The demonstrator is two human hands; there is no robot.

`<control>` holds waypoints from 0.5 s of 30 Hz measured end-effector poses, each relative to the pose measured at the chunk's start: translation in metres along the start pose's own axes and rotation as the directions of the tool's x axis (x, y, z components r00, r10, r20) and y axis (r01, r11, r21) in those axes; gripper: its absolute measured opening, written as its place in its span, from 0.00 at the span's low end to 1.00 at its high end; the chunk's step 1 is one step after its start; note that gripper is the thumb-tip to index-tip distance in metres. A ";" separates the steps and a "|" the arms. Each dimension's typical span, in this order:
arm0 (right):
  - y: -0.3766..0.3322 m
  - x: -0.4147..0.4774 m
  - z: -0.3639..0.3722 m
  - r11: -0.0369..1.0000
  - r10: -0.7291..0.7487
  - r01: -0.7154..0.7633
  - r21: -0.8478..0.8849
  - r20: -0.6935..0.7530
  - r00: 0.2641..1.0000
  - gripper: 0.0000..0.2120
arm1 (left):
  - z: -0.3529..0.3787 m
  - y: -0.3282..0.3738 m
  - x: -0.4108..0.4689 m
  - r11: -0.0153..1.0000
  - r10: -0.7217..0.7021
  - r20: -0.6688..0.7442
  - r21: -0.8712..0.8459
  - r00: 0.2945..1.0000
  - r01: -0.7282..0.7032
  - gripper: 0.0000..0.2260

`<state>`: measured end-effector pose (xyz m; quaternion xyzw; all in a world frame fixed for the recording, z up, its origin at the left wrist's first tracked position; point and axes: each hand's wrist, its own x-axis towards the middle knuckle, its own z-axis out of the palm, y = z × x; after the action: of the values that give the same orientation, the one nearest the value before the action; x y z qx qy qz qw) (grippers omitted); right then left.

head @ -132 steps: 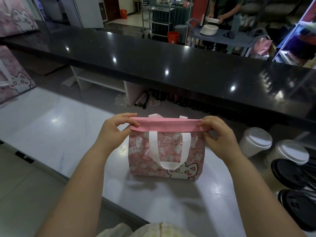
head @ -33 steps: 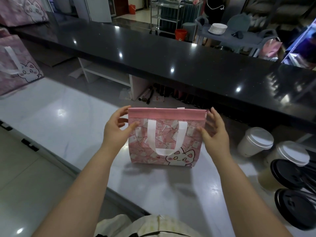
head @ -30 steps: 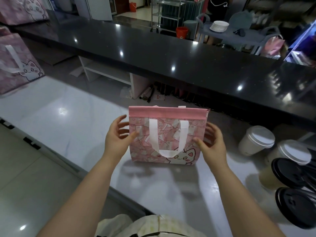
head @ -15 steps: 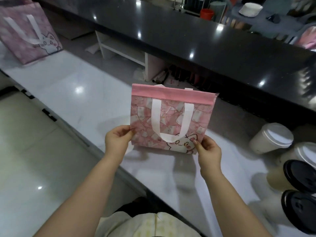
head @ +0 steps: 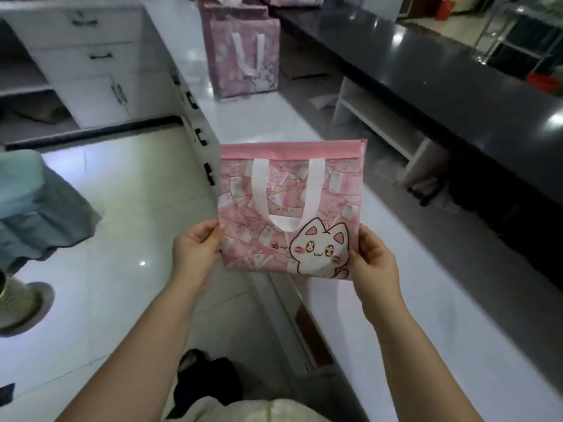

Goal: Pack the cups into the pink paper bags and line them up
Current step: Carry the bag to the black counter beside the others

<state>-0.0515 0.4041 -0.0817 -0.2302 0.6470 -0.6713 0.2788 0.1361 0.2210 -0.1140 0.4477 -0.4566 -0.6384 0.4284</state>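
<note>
A pink paper bag (head: 289, 205) with a white handle and a cartoon cat hangs upright in the air over the white counter's (head: 426, 300) near edge. My left hand (head: 196, 251) grips its lower left corner and my right hand (head: 373, 260) grips its lower right corner. The bag's top is folded closed, so its contents are hidden. Farther along the counter stands another pink bag (head: 243, 53), and part of one more shows behind it. No cups are in view.
A long black counter (head: 457, 86) runs along the right, with a white shelf unit (head: 380, 123) below it. White drawers and cabinets (head: 88, 62) stand at the upper left. Glossy floor tiles lie on the left.
Both hands slid from the bag's top down to its bottom corners and lifted it off the counter. My view swung left, so the cups left the frame and the standing bags came closer.
</note>
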 end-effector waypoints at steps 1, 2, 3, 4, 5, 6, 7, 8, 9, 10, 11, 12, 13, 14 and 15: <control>-0.004 0.010 0.019 1.000 -0.013 0.013 -0.007 0.050 0.999 0.25 | -0.013 0.007 0.012 1.000 0.003 -0.025 -0.023 1.000 -0.004 0.05; -0.008 0.020 0.039 1.000 -0.025 0.026 -0.011 0.096 0.995 0.24 | -0.025 0.015 0.024 0.999 0.009 -0.051 -0.040 0.999 -0.011 0.07; -0.010 0.032 0.061 0.999 -0.038 0.040 -0.015 0.137 0.990 0.24 | -0.039 0.024 0.038 0.998 0.016 -0.079 -0.053 0.997 -0.021 0.08; -0.013 0.044 0.085 0.998 -0.048 0.052 -0.018 0.169 0.984 0.25 | -0.054 0.034 0.053 0.997 0.023 -0.104 -0.066 0.994 -0.030 0.08; -0.015 0.056 0.111 0.998 -0.057 0.061 -0.018 0.196 0.979 0.26 | -0.070 0.044 0.068 0.996 0.030 -0.124 -0.076 0.992 -0.040 0.08; -0.017 0.067 0.139 0.998 -0.065 0.069 -0.010 0.218 0.974 0.26 | -0.087 0.054 0.085 0.996 0.036 -0.141 -0.081 0.989 -0.048 0.08; -0.018 0.078 0.167 0.997 -0.074 0.075 0.006 0.234 0.969 0.26 | -0.105 0.065 0.104 0.995 0.039 -0.156 -0.083 0.987 -0.053 0.07; -0.018 0.088 0.196 0.997 -0.079 0.074 0.027 0.244 0.966 0.26 | -0.124 0.076 0.123 0.995 0.042 -0.168 -0.084 0.985 -0.057 0.07; -0.017 0.098 0.224 0.996 -0.079 0.069 0.049 0.248 0.966 0.24 | -0.143 0.087 0.142 0.995 0.046 -0.177 -0.081 0.983 -0.061 0.07; -0.016 0.107 0.252 0.996 -0.079 0.064 0.070 0.243 0.967 0.21 | -0.162 0.097 0.162 0.995 0.053 -0.184 -0.075 0.982 -0.068 0.07; -0.014 0.116 0.280 0.994 -0.080 0.060 0.089 0.232 0.969 0.19 | -0.180 0.107 0.182 0.995 0.059 -0.193 -0.067 0.980 -0.073 0.06; -0.010 0.124 0.306 0.992 -0.080 0.058 0.109 0.216 0.973 0.17 | -0.197 0.115 0.201 0.995 0.061 -0.205 -0.065 0.977 -0.076 0.06; -0.007 0.132 0.332 0.990 -0.080 0.056 0.129 0.194 0.978 0.16 | -0.213 0.122 0.219 0.994 0.063 -0.217 -0.068 0.974 -0.080 0.06; -0.003 0.139 0.355 0.988 -0.078 0.053 0.145 0.170 0.982 0.15 | -0.228 0.128 0.236 0.994 0.063 -0.227 -0.073 0.972 -0.082 0.06; 0.000 0.146 0.378 0.987 -0.072 0.050 0.150 0.149 0.986 0.14 | -0.241 0.132 0.250 0.994 0.059 -0.235 -0.076 0.970 -0.079 0.07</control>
<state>0.0935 0.0264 -0.0683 -0.2802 0.5655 -0.7050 0.3234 0.3283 -0.0950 -0.0755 0.4847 -0.3912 -0.5849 0.5195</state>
